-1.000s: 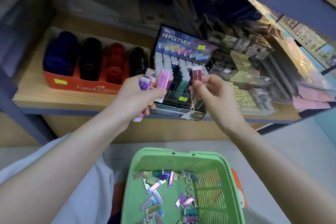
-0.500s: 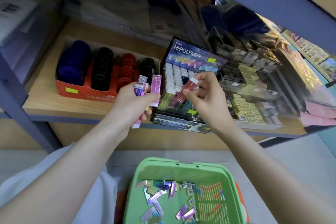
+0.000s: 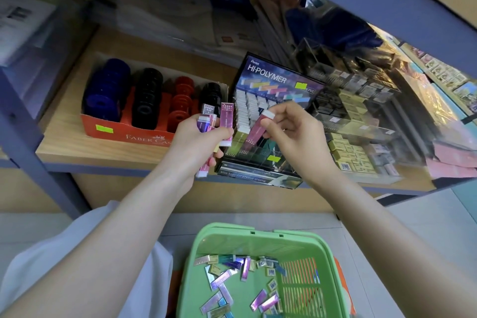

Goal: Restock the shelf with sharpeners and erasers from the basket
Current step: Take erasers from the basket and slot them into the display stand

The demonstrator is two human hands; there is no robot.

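I cannot count the erasers (image 3: 227,117) bunched in the left hand (image 3: 196,139); its fingers cover their middles. Below the right hand (image 3: 296,134), the pinched pink eraser (image 3: 255,131) blends into the display box (image 3: 278,80), so I cannot tell whether it touches a slot. Right of that grip the small boxes (image 3: 353,108) blur, their labels unreadable. The basket (image 3: 258,236) runs off the bottom edge.

The head camera looks forward and down, close over the shelf (image 3: 77,144) and basket (image 3: 258,233)
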